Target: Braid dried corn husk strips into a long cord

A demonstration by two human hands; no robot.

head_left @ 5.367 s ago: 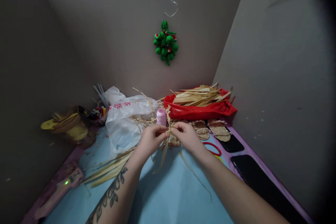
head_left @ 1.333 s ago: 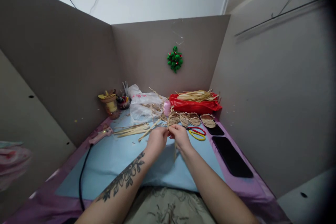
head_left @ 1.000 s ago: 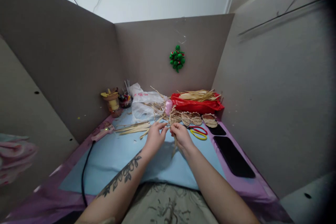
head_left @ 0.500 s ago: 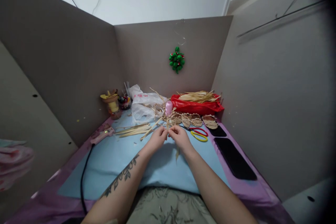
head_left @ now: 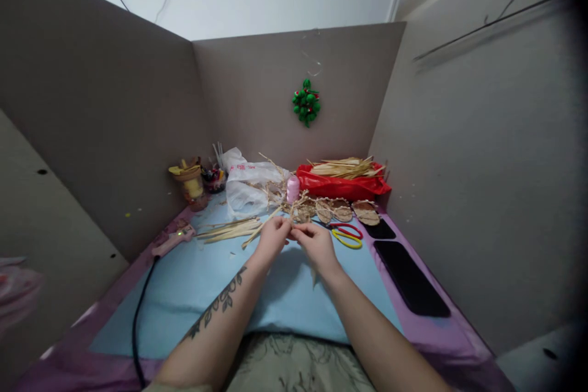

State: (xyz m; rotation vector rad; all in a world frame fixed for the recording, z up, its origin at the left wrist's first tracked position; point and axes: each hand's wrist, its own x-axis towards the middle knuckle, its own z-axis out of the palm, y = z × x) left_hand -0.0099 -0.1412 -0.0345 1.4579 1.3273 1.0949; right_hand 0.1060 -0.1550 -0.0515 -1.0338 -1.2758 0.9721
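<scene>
Over the middle of the blue cloth [head_left: 206,300], my left hand [head_left: 274,237] and my right hand [head_left: 316,244] meet at the fingertips. Both pinch a braided straw strand [head_left: 299,202], whose upper part rises beyond the fingers; the pinched part is mostly hidden. A pale strip end [head_left: 314,277] hangs below my right hand. Close to the right hand lie scissors [head_left: 348,236] with one red and one yellow handle loop. Left of my hands, flat straw strips [head_left: 229,229] rest on the cloth. A pink thread spool [head_left: 293,189] stands just behind the strand.
Woven oval pieces [head_left: 366,212] line the back right, before a red bag [head_left: 342,185] of straw. A white plastic bag [head_left: 248,193] sits back left, near a pot [head_left: 190,184]. A pink glue gun [head_left: 173,240] with a black cord lies left; a black phone [head_left: 410,277] lies right.
Both hands keep pinching the straw at nearly the same spot, with the fingers shifted slightly. The whole view has moved a little, so the things at the left appear farther left.
</scene>
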